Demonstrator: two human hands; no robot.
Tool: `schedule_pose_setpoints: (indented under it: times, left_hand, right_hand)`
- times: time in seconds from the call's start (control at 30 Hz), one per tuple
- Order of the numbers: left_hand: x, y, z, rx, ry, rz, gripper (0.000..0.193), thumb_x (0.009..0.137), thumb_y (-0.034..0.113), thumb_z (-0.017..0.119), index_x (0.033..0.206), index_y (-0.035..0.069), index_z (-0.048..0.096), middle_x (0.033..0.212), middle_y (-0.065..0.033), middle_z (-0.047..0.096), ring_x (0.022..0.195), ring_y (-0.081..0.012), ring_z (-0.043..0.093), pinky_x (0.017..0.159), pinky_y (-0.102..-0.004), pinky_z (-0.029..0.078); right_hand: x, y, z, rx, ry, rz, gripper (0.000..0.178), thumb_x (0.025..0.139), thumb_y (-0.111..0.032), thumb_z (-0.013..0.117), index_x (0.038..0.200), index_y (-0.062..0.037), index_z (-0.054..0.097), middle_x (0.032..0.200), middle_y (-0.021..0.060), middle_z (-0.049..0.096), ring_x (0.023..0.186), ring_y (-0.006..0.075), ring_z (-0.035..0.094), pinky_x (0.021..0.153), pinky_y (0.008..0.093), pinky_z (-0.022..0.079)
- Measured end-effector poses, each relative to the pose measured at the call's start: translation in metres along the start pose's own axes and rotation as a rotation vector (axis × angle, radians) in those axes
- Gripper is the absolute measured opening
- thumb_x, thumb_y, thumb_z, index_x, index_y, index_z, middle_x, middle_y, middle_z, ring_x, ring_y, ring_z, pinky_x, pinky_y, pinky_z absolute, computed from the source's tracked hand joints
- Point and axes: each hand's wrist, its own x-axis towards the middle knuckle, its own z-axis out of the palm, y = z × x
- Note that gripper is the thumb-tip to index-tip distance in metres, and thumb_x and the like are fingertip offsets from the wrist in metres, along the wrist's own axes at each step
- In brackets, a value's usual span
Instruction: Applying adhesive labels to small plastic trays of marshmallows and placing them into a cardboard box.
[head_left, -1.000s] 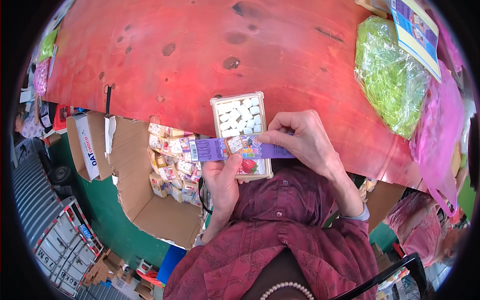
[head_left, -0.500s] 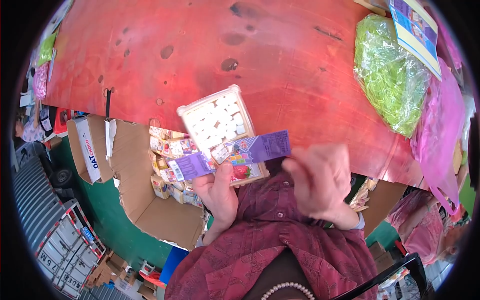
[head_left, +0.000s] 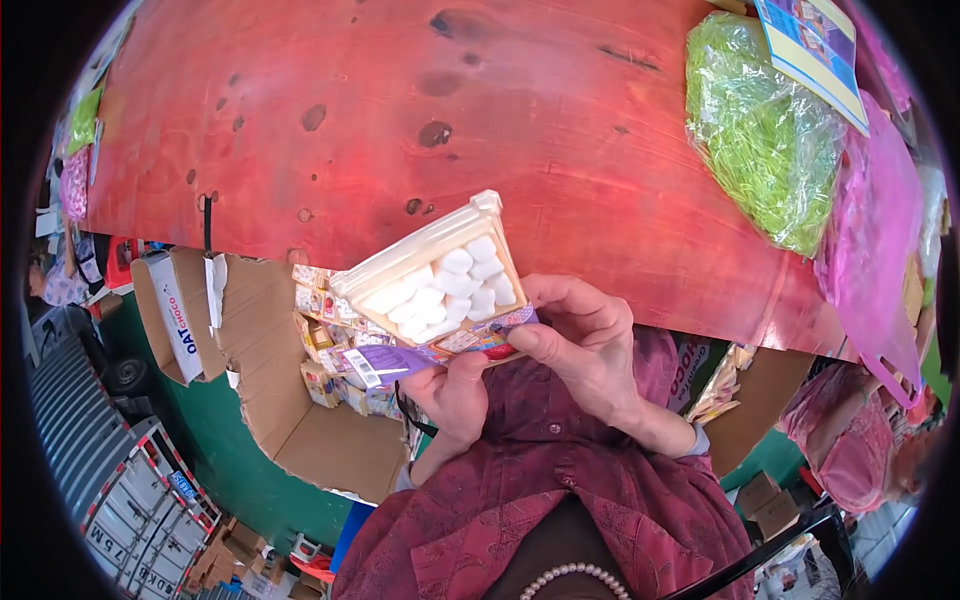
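In front of my chest, just over the table's near edge, I hold a shallow plastic box (head_left: 356, 284) of white, pillow-like pieces (head_left: 455, 287). It is tilted. A purple printed card strip (head_left: 388, 363) lies around its lower edge, with one end jutting out to the left. My left hand (head_left: 455, 400) is closed on the lower left of the box, its thumb against the strip. At the lower right corner, my right hand (head_left: 588, 350) pinches the strip against the box between thumb and fingers.
The red wooden table (head_left: 350, 150) spreads out ahead. At its right lie a bag of green shredded filler (head_left: 760, 140), a printed card (head_left: 815, 55) and pink plastic bags (head_left: 875, 240). Below left stands an open cardboard carton (head_left: 270, 370) with packets (head_left: 325, 345); another carton (head_left: 765, 400) is below right.
My right hand has come in from the right and gripped the box's lower right corner. The strip's right end is folded in against the box, and the box has tilted.
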Motion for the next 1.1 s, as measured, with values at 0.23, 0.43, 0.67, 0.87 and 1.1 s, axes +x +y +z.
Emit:
schedule_pose_setpoints:
  times: [0.23, 0.43, 0.67, 0.87, 1.1]
  left_hand:
    - [0.003, -0.004, -0.012, 0.014, -0.069, -0.012, 0.057, 0.073, 0.018, 0.075, 0.119, -0.003, 0.048, 0.113, -0.0114, 0.056, 0.104, -0.0209, 0.053, 0.091, -0.0342, 0.041]
    - [0.013, 0.000, -0.011, -0.118, -0.068, -0.210, 0.057, 0.072, 0.022, 0.075, 0.117, -0.002, 0.049, 0.112, -0.0110, 0.057, 0.101, -0.0194, 0.056, 0.087, -0.0332, 0.045]
    - [0.022, 0.000, -0.014, -0.248, -0.101, -0.360, 0.055, 0.073, 0.026, 0.074, 0.114, 0.000, 0.050, 0.103, -0.0096, 0.061, 0.089, -0.0192, 0.061, 0.073, -0.0297, 0.052]
    - [0.032, -0.019, -0.031, -0.529, -0.281, -0.380, 0.052, 0.075, 0.032, 0.071, 0.113, 0.002, 0.050, 0.093, -0.0074, 0.061, 0.076, -0.0154, 0.060, 0.060, -0.0282, 0.050]
    - [0.020, -0.025, -0.037, -0.846, -0.324, -0.530, 0.021, 0.092, 0.028, 0.047, 0.078, 0.013, 0.046, 0.059, -0.0017, 0.049, 0.045, -0.0108, 0.042, 0.043, -0.0225, 0.032]
  right_hand:
    - [0.001, 0.001, -0.010, -0.031, -0.219, -0.033, 0.030, 0.086, 0.000, 0.055, 0.115, 0.0068, 0.051, 0.108, 0.0090, 0.058, 0.100, 0.0137, 0.054, 0.086, 0.0269, 0.045]
    - [0.006, 0.003, -0.011, -0.046, -0.334, -0.063, 0.044, 0.088, -0.021, 0.057, 0.122, 0.0049, 0.046, 0.117, 0.0109, 0.052, 0.109, 0.0159, 0.049, 0.090, 0.0292, 0.040]
    - [0.014, 0.002, -0.014, 0.214, -0.281, 0.170, 0.047, 0.085, -0.029, 0.061, 0.117, 0.0034, 0.050, 0.112, 0.0088, 0.055, 0.106, 0.0172, 0.052, 0.091, 0.0304, 0.039]
    - [0.014, 0.006, -0.005, 0.077, -0.311, 0.057, 0.033, 0.083, -0.025, 0.063, 0.104, 0.0012, 0.059, 0.099, 0.0067, 0.051, 0.089, 0.0143, 0.053, 0.081, 0.0285, 0.041]
    - [0.006, 0.005, 0.013, -0.544, -0.308, -0.276, 0.028, 0.081, -0.017, 0.064, 0.103, 0.0001, 0.059, 0.101, 0.0078, 0.051, 0.080, 0.0134, 0.050, 0.075, 0.0289, 0.039]
